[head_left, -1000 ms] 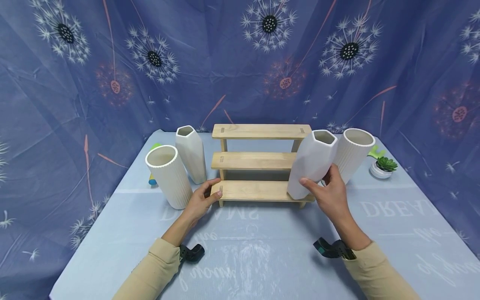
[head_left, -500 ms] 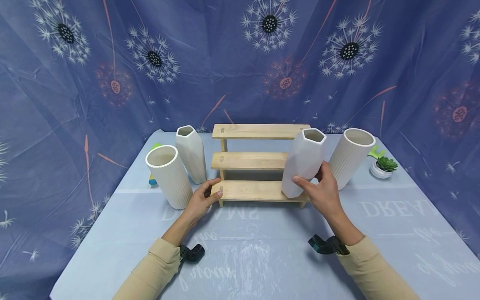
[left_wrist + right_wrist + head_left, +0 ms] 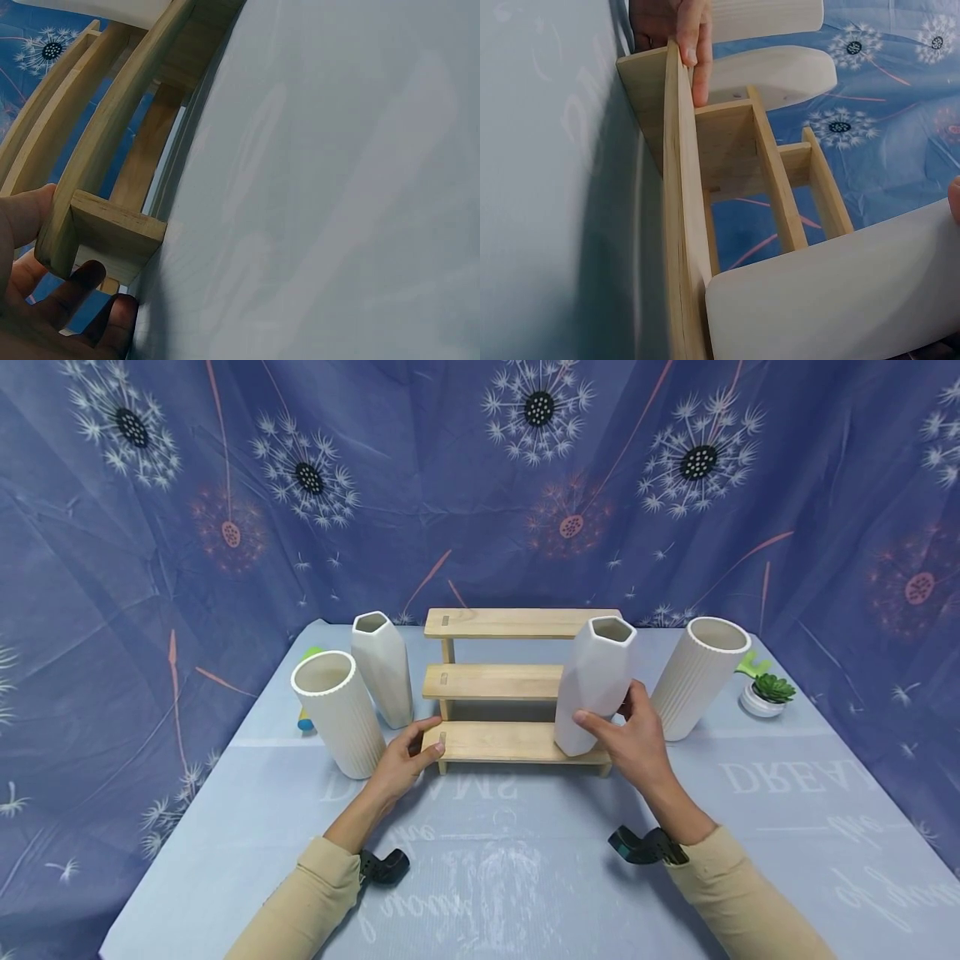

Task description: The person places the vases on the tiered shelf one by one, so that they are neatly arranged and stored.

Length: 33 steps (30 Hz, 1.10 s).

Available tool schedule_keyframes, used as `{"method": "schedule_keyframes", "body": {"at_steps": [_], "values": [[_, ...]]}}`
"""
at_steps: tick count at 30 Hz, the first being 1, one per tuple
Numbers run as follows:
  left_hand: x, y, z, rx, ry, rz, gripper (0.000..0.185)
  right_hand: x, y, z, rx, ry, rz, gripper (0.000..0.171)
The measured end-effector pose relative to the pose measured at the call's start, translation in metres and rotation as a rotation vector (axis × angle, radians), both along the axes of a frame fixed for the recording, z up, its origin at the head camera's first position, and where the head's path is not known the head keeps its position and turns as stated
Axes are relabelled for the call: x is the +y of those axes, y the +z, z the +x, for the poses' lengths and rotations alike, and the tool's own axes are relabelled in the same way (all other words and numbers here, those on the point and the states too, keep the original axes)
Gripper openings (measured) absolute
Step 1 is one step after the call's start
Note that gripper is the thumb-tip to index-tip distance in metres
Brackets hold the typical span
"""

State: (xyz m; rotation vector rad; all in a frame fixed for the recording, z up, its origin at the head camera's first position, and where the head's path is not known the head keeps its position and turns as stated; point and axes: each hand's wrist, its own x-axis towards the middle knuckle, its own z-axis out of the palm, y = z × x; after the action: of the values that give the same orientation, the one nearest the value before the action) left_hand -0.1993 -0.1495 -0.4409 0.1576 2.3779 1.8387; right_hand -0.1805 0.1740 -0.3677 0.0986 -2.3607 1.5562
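A three-tier wooden shelf stand (image 3: 495, 741) stands mid-table. My left hand (image 3: 401, 764) grips the left end of its lowest board, thumb on top; in the left wrist view the fingers (image 3: 64, 304) reach round the board's end. Near the right end of that same board, a white faceted vase (image 3: 592, 693) stands nearly upright, held low on its body by my right hand (image 3: 633, 735). In the right wrist view the base of this vase (image 3: 832, 300) meets the lowest board. The far-side fingers of the right hand are partly hidden behind the vase.
Left of the stand are a ribbed white vase (image 3: 341, 714) and another faceted vase (image 3: 384, 668). To the right stand a second ribbed vase (image 3: 697, 681) and a small potted succulent (image 3: 768, 693). A blue dandelion-print curtain (image 3: 480, 485) hangs behind the table.
My right hand has slid the faceted vase leftward along the lowest board, away from the right-hand ribbed vase. My left hand has kept its place on the stand.
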Motion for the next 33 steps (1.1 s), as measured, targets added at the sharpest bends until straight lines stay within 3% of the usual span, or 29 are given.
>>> {"method": "schedule_keyframes", "body": {"at_steps": [17, 33], "values": [[-0.0002, -0.0038, 0.0, 0.043, 0.011, 0.004, 0.049, -0.0035, -0.0027, -0.0039, -0.024, 0.006, 0.013, 0.08], [0.0004, -0.0043, -0.0004, 0.039, 0.014, 0.011, 0.048, -0.0049, -0.0039, -0.0047, -0.004, 0.015, 0.036, 0.081]]}}
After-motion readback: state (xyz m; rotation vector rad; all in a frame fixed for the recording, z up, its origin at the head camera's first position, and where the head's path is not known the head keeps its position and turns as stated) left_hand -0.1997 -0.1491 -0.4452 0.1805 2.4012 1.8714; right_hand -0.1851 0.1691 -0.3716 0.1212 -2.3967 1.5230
